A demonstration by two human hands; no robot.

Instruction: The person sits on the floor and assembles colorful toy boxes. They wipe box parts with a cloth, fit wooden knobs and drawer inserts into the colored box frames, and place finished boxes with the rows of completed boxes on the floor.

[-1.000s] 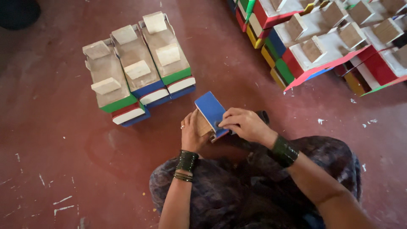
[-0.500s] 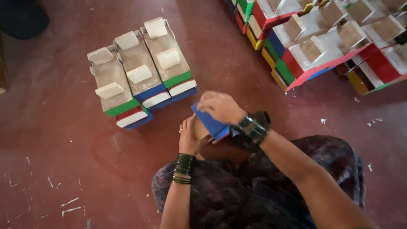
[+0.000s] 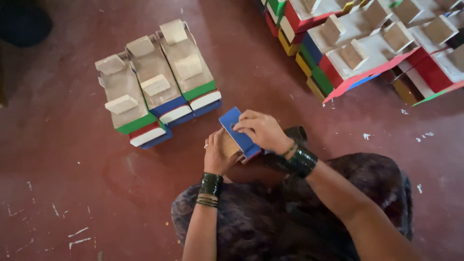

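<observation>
The small blue box (image 3: 238, 131), judged light, stiff and crushable, is clasped underneath by the left hand (image 3: 218, 153) and pressed on top by the right hand (image 3: 261, 129).

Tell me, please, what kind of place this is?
Probably a small craft workshop with work done on the floor: a bare red floor, rows of painted cardboard boxes, more stacks, both hands folding a blue box.

Both hands, left hand (image 3: 218, 153), right hand (image 3: 261, 129), gripping blue box (image 3: 238, 131), red floor (image 3: 63, 159)
</observation>
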